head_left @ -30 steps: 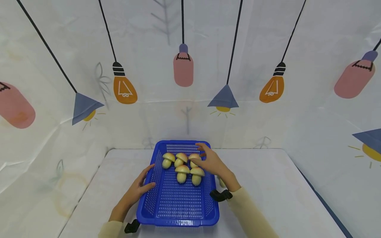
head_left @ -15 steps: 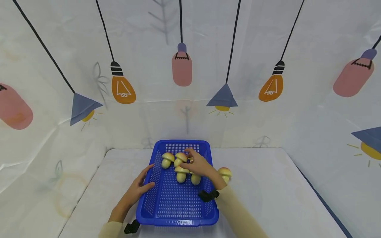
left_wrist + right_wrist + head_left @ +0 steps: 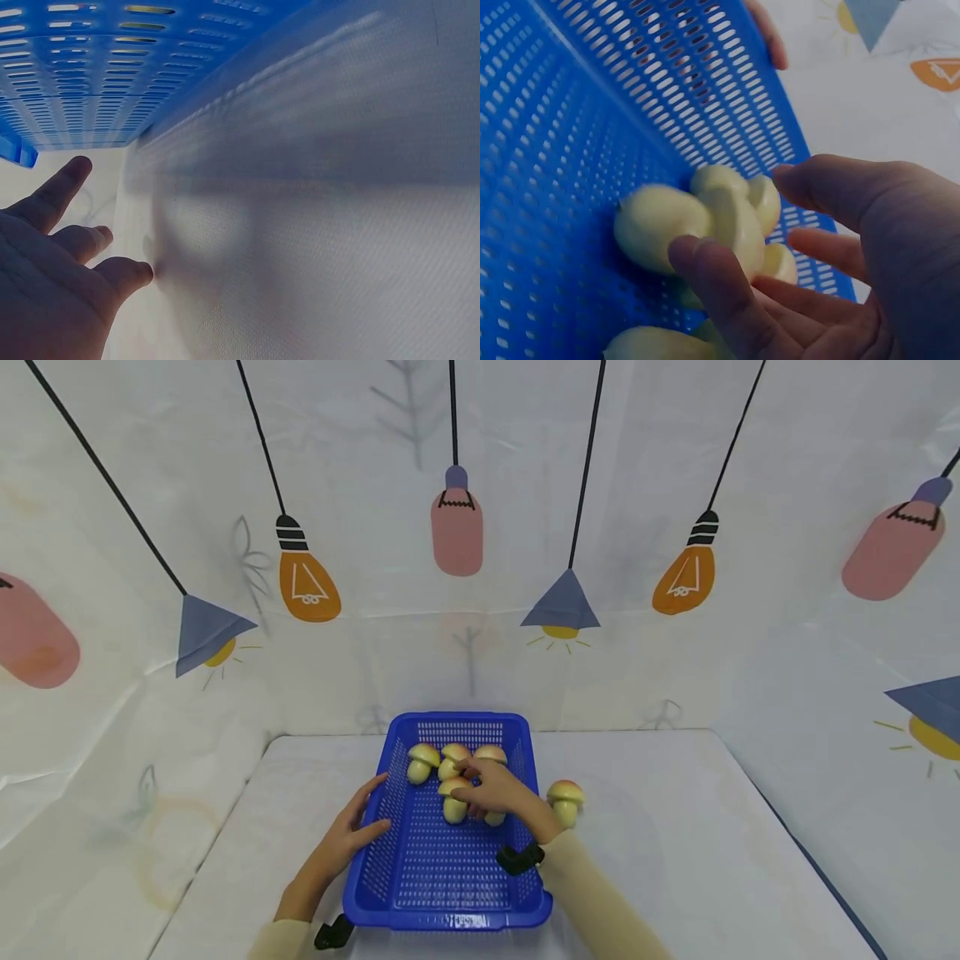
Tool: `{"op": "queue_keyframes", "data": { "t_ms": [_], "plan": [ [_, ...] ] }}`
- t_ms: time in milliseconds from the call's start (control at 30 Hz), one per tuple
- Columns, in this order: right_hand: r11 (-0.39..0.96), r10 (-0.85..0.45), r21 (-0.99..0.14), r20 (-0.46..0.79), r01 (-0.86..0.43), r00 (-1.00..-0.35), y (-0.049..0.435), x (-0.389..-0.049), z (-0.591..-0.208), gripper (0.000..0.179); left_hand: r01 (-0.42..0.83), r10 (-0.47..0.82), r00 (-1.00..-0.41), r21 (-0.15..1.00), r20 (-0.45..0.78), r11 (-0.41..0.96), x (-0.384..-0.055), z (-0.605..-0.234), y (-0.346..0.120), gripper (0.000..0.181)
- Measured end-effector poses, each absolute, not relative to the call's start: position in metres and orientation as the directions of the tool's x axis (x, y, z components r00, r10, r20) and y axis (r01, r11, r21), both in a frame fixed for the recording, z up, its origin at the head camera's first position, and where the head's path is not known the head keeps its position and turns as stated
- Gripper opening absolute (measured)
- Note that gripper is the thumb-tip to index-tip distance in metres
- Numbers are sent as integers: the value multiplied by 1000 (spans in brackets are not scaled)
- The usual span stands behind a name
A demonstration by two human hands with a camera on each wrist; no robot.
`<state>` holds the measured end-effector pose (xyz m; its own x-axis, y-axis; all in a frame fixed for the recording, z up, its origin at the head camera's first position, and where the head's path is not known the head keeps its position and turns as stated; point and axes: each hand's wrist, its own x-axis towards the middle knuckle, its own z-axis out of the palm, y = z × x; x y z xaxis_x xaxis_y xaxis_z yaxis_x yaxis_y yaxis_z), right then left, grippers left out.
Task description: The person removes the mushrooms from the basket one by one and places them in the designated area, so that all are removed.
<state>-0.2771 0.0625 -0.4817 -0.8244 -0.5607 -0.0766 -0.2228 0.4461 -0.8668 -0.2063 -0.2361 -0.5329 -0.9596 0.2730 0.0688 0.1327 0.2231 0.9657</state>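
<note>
Several toy mushrooms with yellow stems and reddish-yellow caps stand in the blue perforated basket (image 3: 450, 881). My right hand (image 3: 498, 789) reaches over them, thumb and fingertips at the front-middle mushroom (image 3: 453, 811). In the right wrist view the thumb overlaps this mushroom (image 3: 660, 225), and the fingers are spread apart beyond it. Part of the front-right mushroom (image 3: 495, 819) is hidden under my hand. My left hand (image 3: 347, 831) rests against the basket's left side, fingers extended and thumb over the rim. One more mushroom (image 3: 566, 802) sits outside, just right of the basket.
A white-covered table (image 3: 675, 835) bears the basket. Behind it hangs a pale cloth backdrop (image 3: 360, 668) printed with lamps and bulbs. Each wrist carries a small black camera mount (image 3: 520, 858).
My right hand has moved left and nearer, from the back-right mushroom to the front-middle one. The mushroom outside the basket has come into full view. My left hand has stayed put.
</note>
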Motion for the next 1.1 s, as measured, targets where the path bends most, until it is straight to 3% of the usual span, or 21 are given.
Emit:
{"op": "queue_keyframes", "data": {
  "t_ms": [167, 400, 733, 1100],
  "plan": [
    [506, -603, -826, -133, -249, -786, 57, -277, -485, 46, 141, 280, -957, 964, 75, 224, -207, -535, -237, 74],
    [552, -617, -789, -170, -269, -768, 50, -272, -484, 49, 145, 288, -954, 965, 78, 220, -207, -534, -236, 74],
    [613, -686, -629, -125, -478, -716, 42, -272, -486, 47, 125, 298, -953, 972, 61, 200, -207, -532, -237, 75],
    [617, -723, -611, -193, -495, -663, 38, -267, -485, 45, 110, 298, -953, 974, 46, 200, -206, -533, -237, 74]
  ]
}}
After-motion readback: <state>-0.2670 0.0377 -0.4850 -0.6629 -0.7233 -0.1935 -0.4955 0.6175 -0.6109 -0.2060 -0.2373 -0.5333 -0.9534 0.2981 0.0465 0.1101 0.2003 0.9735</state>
